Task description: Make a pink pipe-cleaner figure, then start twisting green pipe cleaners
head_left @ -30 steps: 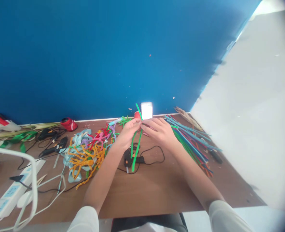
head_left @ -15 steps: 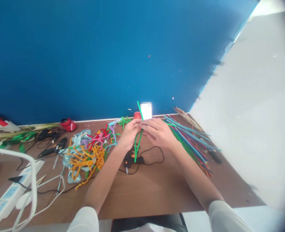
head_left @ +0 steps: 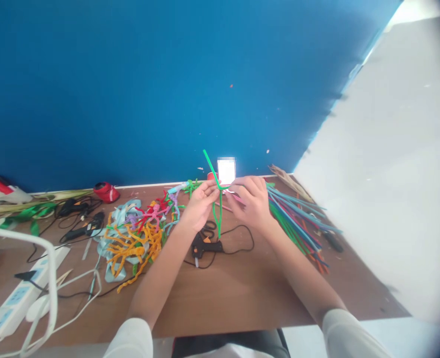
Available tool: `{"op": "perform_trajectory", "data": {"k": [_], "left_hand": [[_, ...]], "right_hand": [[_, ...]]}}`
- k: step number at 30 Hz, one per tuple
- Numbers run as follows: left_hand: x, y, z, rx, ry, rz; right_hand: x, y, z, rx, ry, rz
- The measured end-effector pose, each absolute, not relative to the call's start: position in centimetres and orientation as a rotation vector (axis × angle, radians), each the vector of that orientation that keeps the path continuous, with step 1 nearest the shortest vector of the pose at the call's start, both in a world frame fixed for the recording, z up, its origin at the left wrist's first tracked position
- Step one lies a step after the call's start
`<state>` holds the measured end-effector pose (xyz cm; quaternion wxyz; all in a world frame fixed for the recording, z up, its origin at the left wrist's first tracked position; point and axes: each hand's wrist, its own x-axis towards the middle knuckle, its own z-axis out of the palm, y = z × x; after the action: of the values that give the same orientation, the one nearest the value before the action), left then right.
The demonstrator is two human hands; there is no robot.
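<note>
Green pipe cleaners (head_left: pixel 211 166) are held up between my two hands, over the middle of the table. One end slants up to the left, and a narrow loop hangs below. My left hand (head_left: pixel 199 206) pinches them near the bend. On the other side, my right hand (head_left: pixel 254 201) has its fingertips closed on the part that runs right. Below the hands lies a black hot glue gun (head_left: pixel 207 247) with an orange trigger, beside dark looped handles (head_left: pixel 208 228) that look like scissors.
Left of my arms, orange pipe-cleaner shapes (head_left: pixel 137 246) lie over pale blue ribbon (head_left: pixel 115 271). Loose pipe cleaners (head_left: pixel 298 223) fan out at the right. A white power strip (head_left: pixel 22 293) and a white metal frame (head_left: pixel 51 278) stand front left. Behind is a blue wall (head_left: pixel 167 89).
My right hand has turned and drawn slightly away from my left, exposing the bend. The upper green end leans further left, and the hanging loop has shifted right and up.
</note>
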<state>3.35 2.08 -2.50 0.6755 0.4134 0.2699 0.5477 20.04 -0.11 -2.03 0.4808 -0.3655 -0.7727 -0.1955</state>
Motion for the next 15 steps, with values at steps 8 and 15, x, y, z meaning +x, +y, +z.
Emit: {"op": "perform_trajectory", "data": {"k": [8, 15], "left_hand": [[3.4, 1.1, -1.5, 0.949, 0.610, 1.246], [3.2, 1.7, -1.9, 1.025, 0.640, 1.371]], "right_hand": [[18.8, -0.5, -2.6, -0.999, -1.905, -0.559], [18.4, 0.1, -3.3, -1.131, -1.904, -0.015]]}}
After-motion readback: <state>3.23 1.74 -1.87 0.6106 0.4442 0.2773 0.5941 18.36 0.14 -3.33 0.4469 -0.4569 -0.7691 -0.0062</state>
